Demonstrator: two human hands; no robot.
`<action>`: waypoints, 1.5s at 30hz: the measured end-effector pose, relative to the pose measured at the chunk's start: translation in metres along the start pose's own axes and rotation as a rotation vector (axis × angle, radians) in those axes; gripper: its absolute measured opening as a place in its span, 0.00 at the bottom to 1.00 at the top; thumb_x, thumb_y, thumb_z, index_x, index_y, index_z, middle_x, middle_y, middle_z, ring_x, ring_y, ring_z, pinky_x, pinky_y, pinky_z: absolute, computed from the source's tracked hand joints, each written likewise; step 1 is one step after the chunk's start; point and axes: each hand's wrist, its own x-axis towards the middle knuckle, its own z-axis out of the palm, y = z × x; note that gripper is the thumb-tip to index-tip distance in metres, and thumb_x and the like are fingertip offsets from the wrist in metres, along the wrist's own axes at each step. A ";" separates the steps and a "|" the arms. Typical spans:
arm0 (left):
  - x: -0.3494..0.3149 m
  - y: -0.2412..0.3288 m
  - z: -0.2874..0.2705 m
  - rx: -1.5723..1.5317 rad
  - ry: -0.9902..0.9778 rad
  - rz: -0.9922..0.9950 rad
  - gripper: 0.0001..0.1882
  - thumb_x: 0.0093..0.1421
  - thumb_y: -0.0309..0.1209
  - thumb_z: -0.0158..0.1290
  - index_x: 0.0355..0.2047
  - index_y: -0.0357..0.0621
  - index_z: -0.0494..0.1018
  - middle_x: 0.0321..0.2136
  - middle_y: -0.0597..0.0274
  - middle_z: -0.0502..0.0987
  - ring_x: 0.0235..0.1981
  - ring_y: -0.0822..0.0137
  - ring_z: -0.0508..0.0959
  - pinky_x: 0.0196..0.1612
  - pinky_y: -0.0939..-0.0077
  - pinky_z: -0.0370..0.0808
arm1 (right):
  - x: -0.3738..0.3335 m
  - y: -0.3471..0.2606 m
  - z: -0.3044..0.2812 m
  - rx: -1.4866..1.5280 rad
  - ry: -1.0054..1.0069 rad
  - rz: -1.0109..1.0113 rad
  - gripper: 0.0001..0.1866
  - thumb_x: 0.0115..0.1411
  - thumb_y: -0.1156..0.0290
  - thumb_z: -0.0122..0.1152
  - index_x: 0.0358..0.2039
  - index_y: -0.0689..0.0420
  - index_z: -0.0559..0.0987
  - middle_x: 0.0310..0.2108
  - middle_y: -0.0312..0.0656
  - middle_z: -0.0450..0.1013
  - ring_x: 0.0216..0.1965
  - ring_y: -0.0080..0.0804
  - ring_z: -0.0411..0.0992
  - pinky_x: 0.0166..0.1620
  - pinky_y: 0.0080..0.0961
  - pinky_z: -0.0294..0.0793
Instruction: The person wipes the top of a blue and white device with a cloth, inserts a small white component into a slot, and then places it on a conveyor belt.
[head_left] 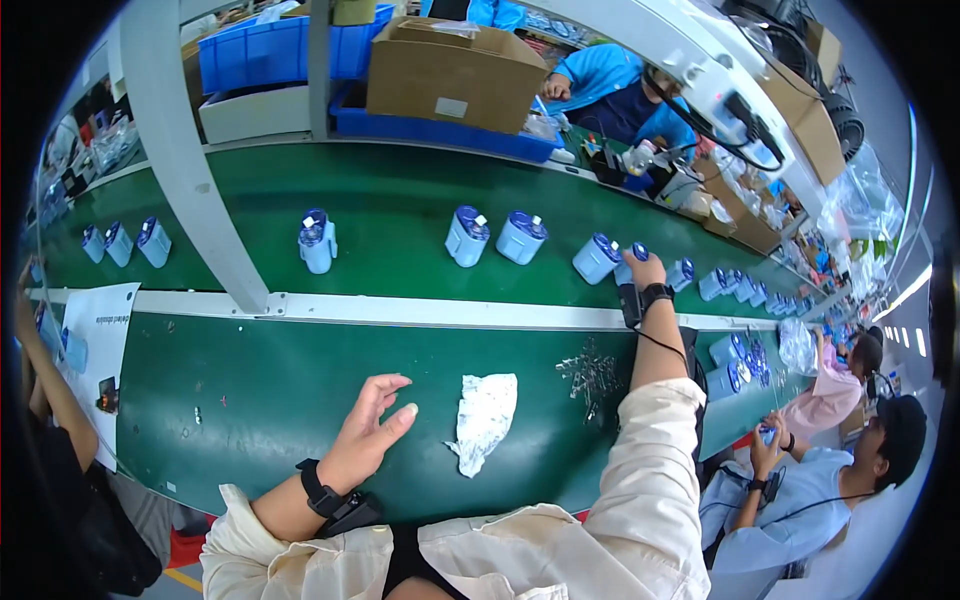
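Observation:
My right hand (647, 271) reaches over the white rail and is closed on a light-blue plastic housing (624, 271) with a dark-blue top, partly hidden by the fingers. Just left of it stands another light-blue housing (598, 258) of the same kind. My left hand (368, 430) holds nothing; its fingers are apart above the green bench (270, 400). Beside it, to the right, lies a crumpled white cloth or paper (486, 420). A loose pile of small metal parts (590, 378), perhaps screws, is spread near my right forearm.
A white rail (420, 311) and a slanted post (190, 170) divide the bench from the green strip (390, 220) behind, where several more housings stand in a row. A cardboard box (450, 75) sits at the back. Other people work at right, far side and left edge.

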 end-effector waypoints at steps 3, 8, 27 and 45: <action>-0.001 0.000 -0.003 0.012 -0.015 0.010 0.21 0.65 0.37 0.51 0.54 0.43 0.60 0.55 0.60 0.62 0.61 0.65 0.60 0.66 0.66 0.52 | 0.001 -0.014 -0.011 -0.195 0.019 -0.018 0.43 0.50 0.41 0.64 0.54 0.68 0.72 0.50 0.60 0.72 0.54 0.54 0.69 0.58 0.38 0.66; -0.001 0.000 -0.004 0.009 -0.035 -0.003 0.21 0.63 0.33 0.54 0.53 0.42 0.61 0.54 0.60 0.63 0.60 0.65 0.61 0.65 0.66 0.54 | -0.053 -0.091 -0.020 -0.408 0.176 -0.408 0.47 0.47 0.44 0.67 0.59 0.64 0.66 0.52 0.58 0.71 0.54 0.53 0.69 0.58 0.39 0.66; 0.001 0.014 -0.011 0.387 0.058 0.213 0.51 0.48 0.31 0.67 0.66 0.39 0.47 0.58 0.48 0.65 0.58 0.57 0.68 0.60 0.62 0.65 | -0.311 -0.239 -0.022 0.357 -1.043 -1.290 0.48 0.42 0.69 0.75 0.63 0.57 0.60 0.49 0.48 0.72 0.48 0.45 0.74 0.52 0.33 0.72; -0.090 0.004 -0.163 0.364 0.872 0.115 0.26 0.53 0.22 0.60 0.50 0.39 0.61 0.43 0.62 0.72 0.44 0.70 0.73 0.49 0.76 0.70 | -0.137 -0.237 0.048 -0.323 -0.269 -0.366 0.45 0.36 0.29 0.65 0.53 0.41 0.77 0.66 0.60 0.51 0.67 0.63 0.42 0.64 0.60 0.47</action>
